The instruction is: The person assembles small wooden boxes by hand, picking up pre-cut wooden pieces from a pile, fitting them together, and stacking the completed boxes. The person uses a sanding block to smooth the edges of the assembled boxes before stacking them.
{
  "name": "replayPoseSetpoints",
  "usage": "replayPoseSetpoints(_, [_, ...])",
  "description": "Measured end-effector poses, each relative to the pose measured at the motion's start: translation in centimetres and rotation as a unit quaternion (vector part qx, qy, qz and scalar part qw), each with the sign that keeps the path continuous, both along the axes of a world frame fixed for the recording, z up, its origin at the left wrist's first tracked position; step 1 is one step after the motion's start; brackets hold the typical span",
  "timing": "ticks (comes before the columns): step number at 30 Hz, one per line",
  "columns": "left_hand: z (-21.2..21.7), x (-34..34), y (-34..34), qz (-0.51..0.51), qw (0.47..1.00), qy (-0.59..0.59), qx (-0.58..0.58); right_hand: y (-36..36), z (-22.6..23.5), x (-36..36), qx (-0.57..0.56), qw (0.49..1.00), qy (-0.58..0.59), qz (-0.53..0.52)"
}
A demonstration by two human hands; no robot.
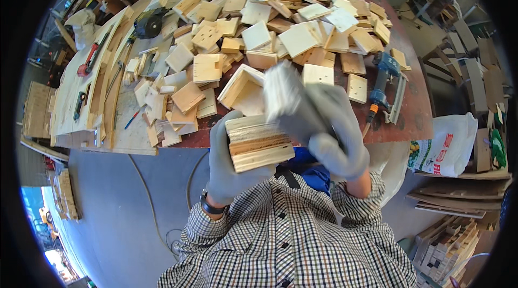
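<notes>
My left hand [224, 166], in a grey glove, grips a stack of several square wooden boards [259, 142] held close to my chest, edges facing up. My right hand [329, 129], also gloved, holds a pale wooden board [281, 89] just above the stack; the board is blurred. Both hands are over the near edge of a brown round table [415, 110]. A partly built open wooden box [243, 88] lies on the table just beyond the stack.
A large heap of square wooden boards [280, 18] covers the table. A blue nail gun [382, 80] lies at the right edge. Long planks [81, 94] with a red tool lie left. A white bag [445, 145] and stacked wood [448, 234] sit at the right.
</notes>
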State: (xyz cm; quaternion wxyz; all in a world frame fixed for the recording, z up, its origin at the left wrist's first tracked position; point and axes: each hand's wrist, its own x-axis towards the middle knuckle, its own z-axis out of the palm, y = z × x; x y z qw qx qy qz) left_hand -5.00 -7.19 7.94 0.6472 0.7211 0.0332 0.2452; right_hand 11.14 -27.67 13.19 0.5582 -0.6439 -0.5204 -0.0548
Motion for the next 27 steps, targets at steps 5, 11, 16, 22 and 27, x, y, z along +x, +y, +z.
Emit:
replayPoseSetpoints(5, [1.9,0.8,1.5,-0.072,0.977,0.012,0.199,0.8,-0.2,0.1,-0.184,0.967,-0.158,-0.079])
replayPoseSetpoints(11, [2.2,1.2,0.1,-0.028,0.971,0.040,0.234,-0.6,-2.4,2.7,0.030,0.979,0.155,-0.131])
replayPoseSetpoints(16, [2.5,1.8,1.0,-0.001,0.979,0.079,0.188,-0.8,-1.5,1.5,0.018,0.937,0.348,-0.012])
replayPoseSetpoints(22, [2.2,2.4,0.9,-0.023,0.997,0.064,0.026,1.9,1.1,-1.7,-0.200,0.960,-0.184,-0.065])
replayPoseSetpoints(27, [2.2,3.3,0.5,0.081,0.956,0.030,0.280,4.1,0.1,-2.1,-0.159,0.971,-0.104,-0.144])
